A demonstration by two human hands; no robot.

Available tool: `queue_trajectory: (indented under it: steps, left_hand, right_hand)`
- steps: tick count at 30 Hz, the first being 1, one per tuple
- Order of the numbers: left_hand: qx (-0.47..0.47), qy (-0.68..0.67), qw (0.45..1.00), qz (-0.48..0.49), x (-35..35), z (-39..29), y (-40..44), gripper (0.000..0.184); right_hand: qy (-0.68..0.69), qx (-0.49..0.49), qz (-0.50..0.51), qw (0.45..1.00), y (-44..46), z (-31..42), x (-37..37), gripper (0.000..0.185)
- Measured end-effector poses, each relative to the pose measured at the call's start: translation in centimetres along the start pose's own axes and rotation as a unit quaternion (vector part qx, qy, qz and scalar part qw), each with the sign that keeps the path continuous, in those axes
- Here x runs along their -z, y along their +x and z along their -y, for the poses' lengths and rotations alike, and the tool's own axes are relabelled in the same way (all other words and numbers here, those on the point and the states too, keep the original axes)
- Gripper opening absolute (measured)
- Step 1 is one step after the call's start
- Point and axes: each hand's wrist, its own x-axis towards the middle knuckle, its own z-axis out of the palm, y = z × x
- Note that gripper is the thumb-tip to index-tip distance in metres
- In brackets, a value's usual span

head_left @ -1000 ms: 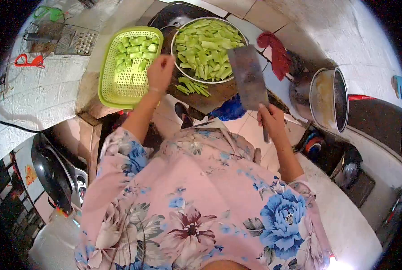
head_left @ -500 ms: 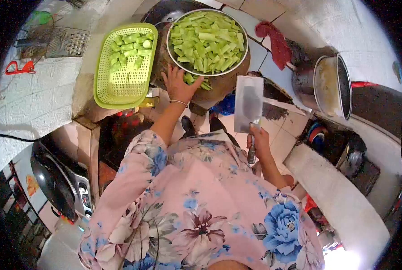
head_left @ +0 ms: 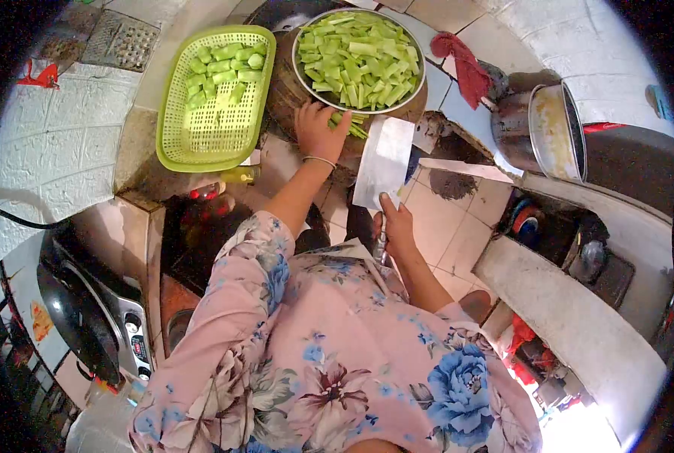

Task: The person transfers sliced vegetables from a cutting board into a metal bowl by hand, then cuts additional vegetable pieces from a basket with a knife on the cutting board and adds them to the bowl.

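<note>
My right hand point(head_left: 399, 228) is wrapped round the handle of a broad cleaver point(head_left: 386, 158), its blade pointing up beside the chopping board's near edge. Several green vegetable strips point(head_left: 358, 130) lie on the round wooden chopping board point(head_left: 282, 83). Against these strips rests my left hand point(head_left: 322, 134), fingers bent and thumb beside them; the fingertips are partly hidden. A round metal tray point(head_left: 421, 81) heaped with light green cut vegetable pieces point(head_left: 359, 60) sits on the board just beyond. Left of it, a green plastic basket point(head_left: 214, 143) holds several thicker vegetable chunks point(head_left: 223, 68).
A red cloth point(head_left: 469, 72) hangs over the counter at the right, near a metal pot point(head_left: 541, 132). A grater point(head_left: 121, 41) lies at the upper left. Lower left stands a black wok point(head_left: 76, 317) on a stove. A pale ledge point(head_left: 571, 317) runs along the right.
My left hand has shifted right towards the strips, its fingers drawn closer together. The cleaver in my right hand has moved left and tilted, coming nearer the left hand.
</note>
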Motion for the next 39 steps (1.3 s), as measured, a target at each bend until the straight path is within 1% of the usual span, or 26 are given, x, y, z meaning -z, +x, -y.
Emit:
queue_trajectory:
  steps: [2, 4, 5, 6, 8, 9, 11, 12, 13, 14, 15, 17, 18, 19, 20, 22, 23, 25, 27, 29, 31, 34, 35, 36, 37, 39]
  left_hand:
    - [0.043, -0.051, 0.998, -0.012, -0.1, -0.7, -0.3, 0.031]
    - [0.045, -0.062, 0.997, -0.005, -0.2, -0.9, -0.3, 0.03]
    - [0.048, -0.072, 0.996, 0.001, -0.3, -1.1, -0.2, 0.029]
    - [0.046, -0.073, 0.996, 0.001, -0.6, -1.2, -0.1, 0.029]
    - [0.081, -0.058, 0.995, -0.026, -1.4, -1.6, -0.2, 0.036]
    - [0.08, -0.058, 0.995, -0.026, -1.4, -2.0, -0.1, 0.036]
    - [0.07, 0.013, 0.996, -0.05, -1.3, -2.6, 0.1, 0.042]
    - [0.069, 0.013, 0.996, -0.051, -1.4, -2.6, 0.1, 0.042]
    - [0.09, -0.019, 0.995, -0.047, -1.5, -2.5, 0.0, 0.042]
    - [0.109, -0.05, 0.992, -0.04, -1.5, -2.5, -0.1, 0.043]
    - [0.107, -0.05, 0.992, -0.039, -1.7, -2.4, -0.2, 0.043]
    - [0.109, -0.048, 0.993, -0.019, -1.8, -1.9, -0.5, 0.038]
    - [0.109, -0.048, 0.993, -0.017, -1.8, -1.7, -0.9, 0.038]
    - [0.104, -0.079, 0.991, -0.029, -1.9, -1.3, -1.2, 0.035]
    - [0.1, -0.111, 0.988, -0.041, -2.0, -1.1, -1.4, 0.032]
    - [0.114, -0.122, 0.985, -0.032, -0.8, -1.6, -2.1, 0.03]
    - [0.128, -0.133, 0.983, -0.024, -0.1, -1.9, -2.4, 0.027]
    - [0.127, -0.146, 0.981, -0.035, 0.5, -2.3, -2.8, 0.025]
    - [0.15, -0.171, 0.973, -0.031, 1.2, -2.9, -3.0, 0.024]
    - [0.148, -0.184, 0.97, -0.052, 2.0, -3.9, -2.6, 0.025]
    - [0.146, -0.194, 0.967, -0.077, 2.5, -4.9, -1.4, 0.025]
    - [0.169, -0.242, 0.951, -0.091, 2.6, -6.4, 2.3, 0.025]
    - [0.194, -0.272, 0.939, -0.079, 2.4, -6.9, 4.0, 0.027]
    - [0.219, -0.303, 0.925, -0.067, 2.1, -7.0, 5.6, 0.028]
    - [0.219, -0.305, 0.924, -0.072, 1.5, -6.8, 6.9, 0.028]
    - [0.246, -0.382, 0.89, -0.026, 0.2, -6.3, 9.4, 0.035]
  right_hand:
    - [-0.02, 0.018, 0.001, 1.0, 0.1, -0.1, -0.6, 0.028]
    - [-0.028, 0.009, 0.013, 0.999, 0.4, -0.4, -1.0, 0.029]
    - [-0.07, 0.005, 0.013, 0.997, 0.6, -0.4, -1.2, 0.031]
    - [-0.068, 0.006, 0.013, 0.998, 0.5, -0.2, -1.6, 0.031]
    - [-0.024, -0.002, 0.024, 0.999, 0.2, 0.1, -2.5, 0.03]
    - [-0.027, -0.004, 0.041, 0.999, 0.6, -0.2, -2.5, 0.028]
    - [-0.049, -0.003, 0.053, 0.997, 1.4, -0.8, -2.9, 0.028]
    - [-0.071, -0.003, 0.066, 0.995, 1.4, -0.7, -3.6, 0.029]
    - [-0.043, 0.0, 0.075, 0.996, 0.9, -0.4, -4.4, 0.029]
    - [-0.04, 0.0, 0.075, 0.996, 0.9, -0.7, -4.7, 0.029]
    - [-0.045, 0.003, 0.061, 0.997, 1.0, -1.1, -4.9, 0.029]
    - [-0.049, 0.005, 0.047, 0.998, 1.2, -1.5, -4.7, 0.028]
    - [-0.071, 0.025, 0.047, 0.996, 1.3, -1.6, -4.5, 0.028]
    - [-0.093, 0.047, 0.047, 0.993, 1.4, -1.8, -4.3, 0.028]
    - [-0.093, 0.047, 0.047, 0.993, 1.5, -1.9, -4.0, 0.028]
    - [-0.153, 0.071, 0.073, 0.983, 1.3, -2.3, -3.4, 0.027]
    - [-0.153, 0.073, 0.074, 0.983, 1.0, -2.4, -3.2, 0.027]
    - [-0.202, 0.044, 0.067, 0.976, 0.2, -2.2, -2.7, 0.035]
    - [-0.212, 0.052, 0.056, 0.974, -0.6, -1.8, -2.4, 0.034]
    - [-0.225, 0.061, 0.049, 0.971, -1.2, -0.7, -2.3, 0.034]
    - [-0.205, 0.075, 0.069, 0.974, -2.0, 1.2, -2.2, 0.029]
    - [-0.226, 0.107, 0.049, 0.967, -2.7, 6.2, -3.1, 0.029]
    - [-0.224, 0.105, 0.043, 0.968, -2.6, 7.9, -3.7, 0.028]
    - [-0.236, 0.148, 0.059, 0.958, -2.0, 9.2, -3.9, 0.027]
    - [-0.238, 0.163, 0.073, 0.955, -1.9, 10.8, -4.3, 0.025]
    - [-0.243, 0.18, 0.09, 0.949, -0.6, 12.9, -4.8, 0.023]
